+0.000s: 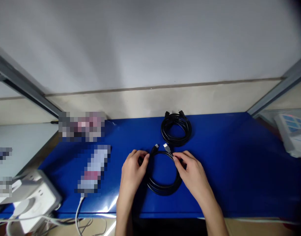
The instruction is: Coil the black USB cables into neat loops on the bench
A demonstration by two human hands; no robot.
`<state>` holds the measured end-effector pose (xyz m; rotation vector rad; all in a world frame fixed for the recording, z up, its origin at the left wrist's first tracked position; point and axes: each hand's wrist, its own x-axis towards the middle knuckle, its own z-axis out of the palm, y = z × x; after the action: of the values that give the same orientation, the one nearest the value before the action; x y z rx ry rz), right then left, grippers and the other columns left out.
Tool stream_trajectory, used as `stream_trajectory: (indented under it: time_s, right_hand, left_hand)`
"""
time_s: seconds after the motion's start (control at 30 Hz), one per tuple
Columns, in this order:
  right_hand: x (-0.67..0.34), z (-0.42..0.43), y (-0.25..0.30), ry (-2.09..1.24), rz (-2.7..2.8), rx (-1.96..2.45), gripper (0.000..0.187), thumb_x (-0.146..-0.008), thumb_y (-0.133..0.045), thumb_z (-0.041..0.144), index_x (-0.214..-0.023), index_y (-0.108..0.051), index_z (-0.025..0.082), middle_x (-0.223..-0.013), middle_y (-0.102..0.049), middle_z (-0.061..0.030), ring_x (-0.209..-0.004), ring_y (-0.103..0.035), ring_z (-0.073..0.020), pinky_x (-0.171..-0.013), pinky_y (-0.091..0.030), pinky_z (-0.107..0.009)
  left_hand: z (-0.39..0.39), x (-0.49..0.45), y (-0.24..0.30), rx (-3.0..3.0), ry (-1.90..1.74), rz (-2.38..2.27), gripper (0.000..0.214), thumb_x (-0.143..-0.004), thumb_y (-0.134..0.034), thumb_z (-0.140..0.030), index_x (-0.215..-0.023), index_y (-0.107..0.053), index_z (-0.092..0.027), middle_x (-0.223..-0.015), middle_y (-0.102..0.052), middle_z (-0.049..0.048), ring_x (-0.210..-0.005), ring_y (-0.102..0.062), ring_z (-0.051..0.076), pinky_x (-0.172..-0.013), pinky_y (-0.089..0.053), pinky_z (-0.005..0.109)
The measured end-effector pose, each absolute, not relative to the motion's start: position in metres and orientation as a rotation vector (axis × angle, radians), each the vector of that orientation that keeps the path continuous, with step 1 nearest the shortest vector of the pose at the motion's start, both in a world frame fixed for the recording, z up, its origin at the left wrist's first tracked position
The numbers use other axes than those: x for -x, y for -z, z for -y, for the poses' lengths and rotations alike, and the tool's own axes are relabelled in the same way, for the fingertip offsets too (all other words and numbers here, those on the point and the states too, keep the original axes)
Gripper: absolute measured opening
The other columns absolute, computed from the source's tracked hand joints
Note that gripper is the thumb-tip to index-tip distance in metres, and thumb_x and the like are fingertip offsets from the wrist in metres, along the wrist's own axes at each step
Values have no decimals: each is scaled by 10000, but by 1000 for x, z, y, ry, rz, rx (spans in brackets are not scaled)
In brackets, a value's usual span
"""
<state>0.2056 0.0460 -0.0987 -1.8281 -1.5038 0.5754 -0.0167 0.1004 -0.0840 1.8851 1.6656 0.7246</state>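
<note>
A coiled black cable [162,188] lies on the blue mat [226,164] in front of me. My left hand [133,170] pinches the coil's left side near a black plug [154,148]. My right hand [191,170] grips the coil's right side, just below the silver-tipped plug [166,147]. Both hands have their fingers curled closed on the cable. A second coiled black cable [176,128] rests farther back on the mat, untouched.
A white power strip [29,196] with white cords sits at the left front. Blurred-out items lie at the mat's left. A white box with blue print [291,132] stands at the right. Grey metal frame bars rise on both sides against the wall.
</note>
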Motion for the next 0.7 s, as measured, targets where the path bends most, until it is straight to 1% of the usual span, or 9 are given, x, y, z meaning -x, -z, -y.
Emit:
stream_trajectory:
  time_s: [0.1, 0.2, 0.33, 0.4, 0.57, 0.6, 0.7]
  right_hand:
    - [-206, -48, 98, -623, 1502, 1806, 281, -1069, -524, 376, -1094, -772, 245, -1025, -716, -41, -755, -691, -192, -727, -516, -342]
    - [-208, -48, 98, -664, 1493, 1794, 276, -1056, -545, 388, -1069, -781, 245, -1002, -707, -45, -745, -673, -195, -709, -504, -339]
    - [-212, -46, 96, -737, 1486, 1781, 342, -1071, -530, 468, -1005, -792, 259, -943, -698, -33, -662, -629, -177, -604, -465, -322]
    - [-215, -46, 95, -769, 1460, 1771, 388, -1074, -521, 516, -974, -800, 266, -922, -704, -35, -657, -629, -179, -594, -470, -316]
    - [-224, -48, 94, -753, 1284, 1768, 429, -1044, -542, 569, -1128, -823, 257, -1080, -785, -85, -863, -728, -234, -781, -567, -338]
    - [-226, -49, 94, -742, 1259, 1776, 447, -1041, -536, 576, -1139, -824, 248, -1061, -792, -91, -857, -733, -239, -778, -573, -342]
    - [-231, -51, 95, -723, 1170, 1798, 478, -1030, -535, 589, -1151, -826, 229, -935, -796, -89, -762, -725, -234, -683, -567, -333]
  left_hand:
    - [-100, 15, 83, -1884, -698, -1619, 220, -1021, -593, -364, -945, -749, -229, -935, -712, 44, -747, -653, 216, -715, -440, 343]
    - [-99, 14, 81, -1871, -696, -1600, 205, -1004, -583, -347, -921, -727, -228, -909, -703, 39, -722, -639, 206, -704, -430, 333]
    - [-99, 14, 79, -1842, -700, -1607, 302, -1036, -546, -425, -873, -710, -232, -851, -689, 31, -715, -625, 210, -702, -412, 334]
    - [-99, 13, 78, -1821, -714, -1626, 361, -1057, -512, -477, -884, -710, -230, -838, -690, 32, -700, -612, 212, -690, -400, 337]
    - [-98, 14, 72, -1731, -812, -1658, 401, -1063, -490, -536, -968, -724, -225, -786, -697, 17, -654, -583, 202, -650, -391, 321]
    - [-98, 15, 70, -1697, -845, -1663, 400, -1055, -504, -544, -954, -720, -223, -760, -688, 10, -640, -575, 198, -635, -385, 315]
    - [-98, 16, 65, -1579, -947, -1686, 428, -1032, -547, -570, -814, -661, -220, -666, -621, -9, -605, -538, 179, -595, -361, 296]
